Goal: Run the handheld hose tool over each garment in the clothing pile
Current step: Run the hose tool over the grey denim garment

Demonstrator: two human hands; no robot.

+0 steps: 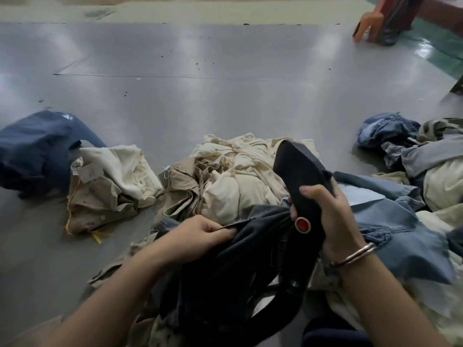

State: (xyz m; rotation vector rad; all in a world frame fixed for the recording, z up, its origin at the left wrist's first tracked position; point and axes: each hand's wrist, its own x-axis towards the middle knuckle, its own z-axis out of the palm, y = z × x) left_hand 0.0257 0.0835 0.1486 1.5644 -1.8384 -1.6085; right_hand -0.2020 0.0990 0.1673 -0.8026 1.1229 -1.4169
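My right hand (328, 211) grips a black handheld hose tool (299, 176) with a red button, its nose pointing up and away over the pile. Its black hose (288, 294) loops down below my wrist. My left hand (203, 234) pinches the edge of a dark denim garment (225, 279) that lies bunched in front of me. Behind it sits a heap of cream and tan garments (233, 181). A light blue denim piece (398, 226) lies under my right forearm.
On the grey floor (200, 96) to the left lie a navy garment (37, 151) and a cream and tan bundle (107, 186). More denim and cream clothes (413, 151) are heaped at the right. An orange plastic stool (375, 21) stands far right.
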